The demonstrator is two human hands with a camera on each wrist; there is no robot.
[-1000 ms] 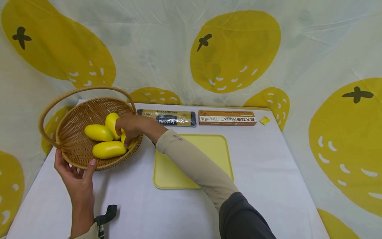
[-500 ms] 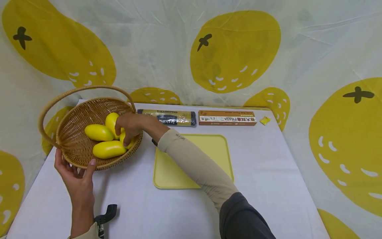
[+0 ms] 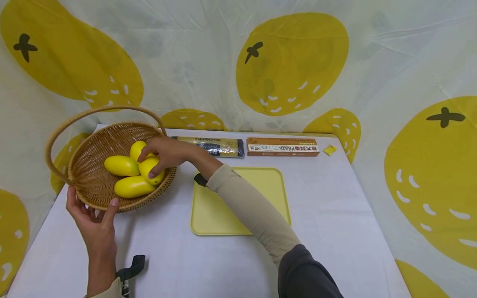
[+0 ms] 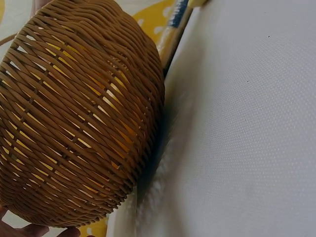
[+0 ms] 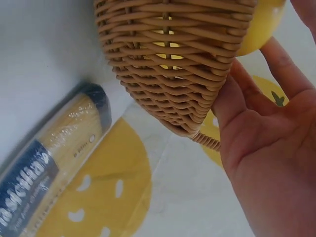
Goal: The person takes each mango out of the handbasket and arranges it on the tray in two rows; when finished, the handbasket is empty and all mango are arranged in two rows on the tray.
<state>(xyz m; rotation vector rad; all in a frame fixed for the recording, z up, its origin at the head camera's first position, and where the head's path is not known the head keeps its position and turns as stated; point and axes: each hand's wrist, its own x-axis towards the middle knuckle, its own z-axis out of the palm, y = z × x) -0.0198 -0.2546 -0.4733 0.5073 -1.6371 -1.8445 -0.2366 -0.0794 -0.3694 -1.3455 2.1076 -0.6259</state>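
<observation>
A wicker basket (image 3: 93, 165) with an arched handle stands tilted at the table's left, with several yellow mangoes inside. My left hand (image 3: 93, 225) grips its near rim, thumb on the edge and fingers behind. Over the basket's right side, my right hand (image 3: 167, 151) holds one mango (image 3: 148, 166) between thumb and fingers. Close by lie another mango (image 3: 122, 165), one nearer the front rim (image 3: 134, 187), and one behind, partly covered by the fingers. The left wrist view shows mostly the basket's woven outside (image 4: 79, 118). In the right wrist view, a mango (image 5: 261, 29) shows past the rim.
A yellow tray (image 3: 208, 223) lies mid-table under my right forearm. Along the back edge are a spaghetti packet (image 3: 227, 147), a pasta box (image 3: 283, 147) and a small yellow wrapped piece (image 3: 329, 150). Behind hangs a fruit-print cloth (image 3: 201, 49).
My right hand has lifted slightly, raising the mango from beside the right rim so that more of it shows. My left hand keeps its grip on the basket.
</observation>
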